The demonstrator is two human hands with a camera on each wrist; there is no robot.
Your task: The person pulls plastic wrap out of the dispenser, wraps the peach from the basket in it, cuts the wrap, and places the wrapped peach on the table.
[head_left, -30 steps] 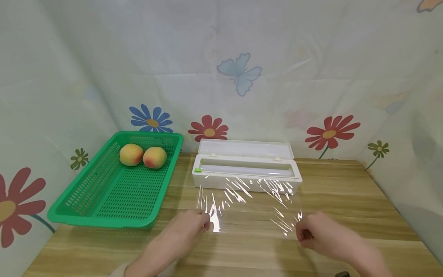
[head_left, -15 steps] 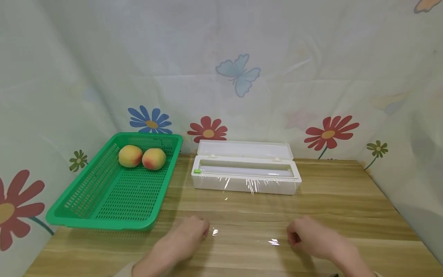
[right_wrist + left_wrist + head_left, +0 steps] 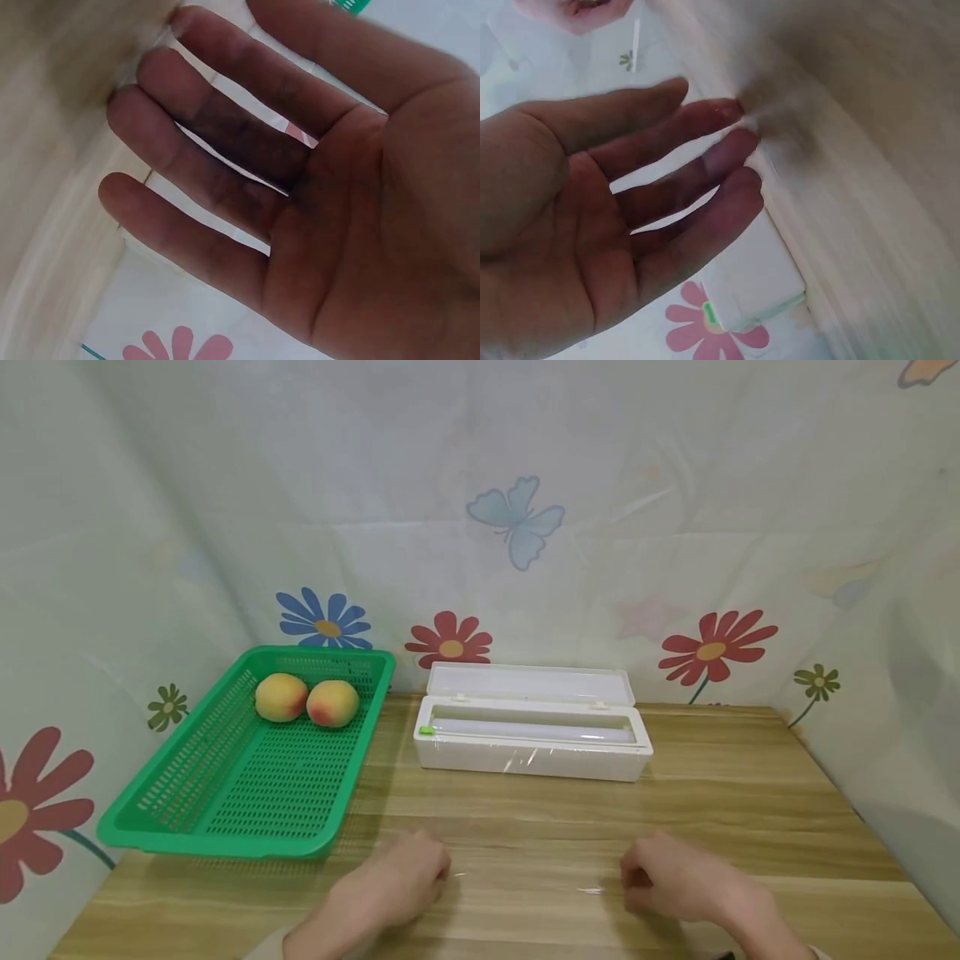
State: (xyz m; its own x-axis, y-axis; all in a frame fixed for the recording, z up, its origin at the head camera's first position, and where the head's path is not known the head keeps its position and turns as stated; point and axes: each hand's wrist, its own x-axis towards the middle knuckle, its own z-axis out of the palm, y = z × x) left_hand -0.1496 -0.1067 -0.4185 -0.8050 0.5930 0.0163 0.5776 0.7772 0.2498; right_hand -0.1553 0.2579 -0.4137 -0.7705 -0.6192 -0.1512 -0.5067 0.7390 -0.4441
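A sheet of clear cling film (image 3: 590, 891) runs from the front of the white dispenser box (image 3: 534, 762) to my two hands, lying close over the wood; only small glints show it. At its near left corner is my left hand (image 3: 405, 877), and at the near right corner my right hand (image 3: 678, 878). Both wrist views show the fingers loosely extended, their tips right at the tabletop. The left thumb (image 3: 622, 116) stands apart from the fingertips. Inside the box, under its raised lid (image 3: 532, 683), lies a pale roll (image 3: 525, 729). A green slider (image 3: 427, 730) sits at its left end.
To the left stands a green plastic basket (image 3: 112, 833) with two peaches (image 3: 281, 697) at its back. The wooden table (image 3: 750, 802) meets a flower-printed cloth (image 3: 525, 593) behind the box and at both sides.
The film has come down from its raised, wrinkled stretch to lie nearly flat, with far fewer glints. My hands have lowered to the table, the right one shifting slightly left.
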